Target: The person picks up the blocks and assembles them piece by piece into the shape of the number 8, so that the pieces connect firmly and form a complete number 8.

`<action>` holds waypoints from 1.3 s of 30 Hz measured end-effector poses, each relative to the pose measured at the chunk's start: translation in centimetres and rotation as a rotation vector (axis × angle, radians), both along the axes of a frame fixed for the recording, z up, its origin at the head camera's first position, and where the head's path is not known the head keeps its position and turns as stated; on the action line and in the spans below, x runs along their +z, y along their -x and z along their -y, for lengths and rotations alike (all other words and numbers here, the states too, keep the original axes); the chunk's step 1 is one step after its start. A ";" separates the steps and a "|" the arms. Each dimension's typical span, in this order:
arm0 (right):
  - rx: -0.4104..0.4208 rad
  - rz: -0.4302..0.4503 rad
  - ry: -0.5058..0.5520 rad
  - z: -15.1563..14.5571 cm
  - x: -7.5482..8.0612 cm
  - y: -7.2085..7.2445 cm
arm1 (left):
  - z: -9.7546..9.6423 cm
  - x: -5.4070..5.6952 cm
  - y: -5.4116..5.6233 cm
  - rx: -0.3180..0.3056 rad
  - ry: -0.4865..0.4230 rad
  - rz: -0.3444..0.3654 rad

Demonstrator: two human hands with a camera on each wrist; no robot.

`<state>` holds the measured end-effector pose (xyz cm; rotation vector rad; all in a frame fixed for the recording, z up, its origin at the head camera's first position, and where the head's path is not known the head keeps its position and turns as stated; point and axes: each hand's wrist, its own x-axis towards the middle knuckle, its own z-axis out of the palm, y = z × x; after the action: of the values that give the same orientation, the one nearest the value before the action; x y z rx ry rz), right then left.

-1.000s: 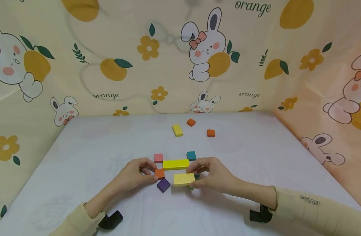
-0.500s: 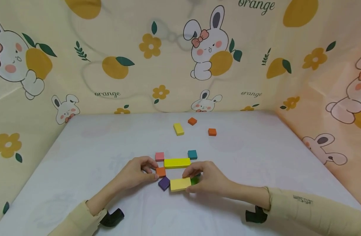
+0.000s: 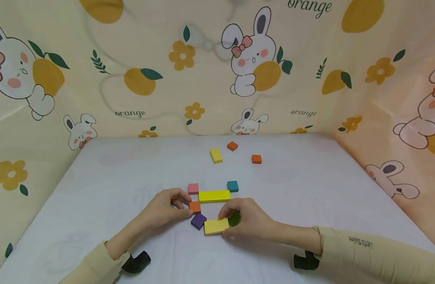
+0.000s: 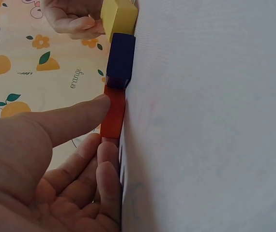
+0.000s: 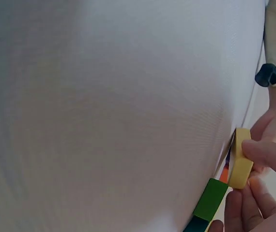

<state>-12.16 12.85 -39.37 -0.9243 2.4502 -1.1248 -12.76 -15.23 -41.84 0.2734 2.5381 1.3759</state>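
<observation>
My left hand pinches an orange square block between thumb and fingers; the left wrist view shows the thumb on its side. A purple block sits turned at an angle beside it. With thumb and fingertips my right hand holds a pale yellow rectangular block, its left end close to the purple one. Partly covered by that hand is a green block; a dark teal block adjoins it in the right wrist view. Behind lies a longer bright yellow block.
A pink block and a teal block lie at the long block's two far corners. Farther back on the white tabletop are a yellow block and two orange blocks, one left, one right.
My right hand has brought the pale yellow block down, toward me and slightly left, beside the purple block. The left hand stays at the orange block. The head view has shifted slightly.
</observation>
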 end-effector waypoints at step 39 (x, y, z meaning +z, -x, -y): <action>-0.042 -0.047 -0.056 0.2 -0.4 0.2 | -1.9 1.3 -2.2 -0.098 0.041 -0.161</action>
<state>-12.38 12.61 -39.79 -0.8967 2.5356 -1.0538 -10.57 -13.29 -40.56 0.5135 2.6390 1.3122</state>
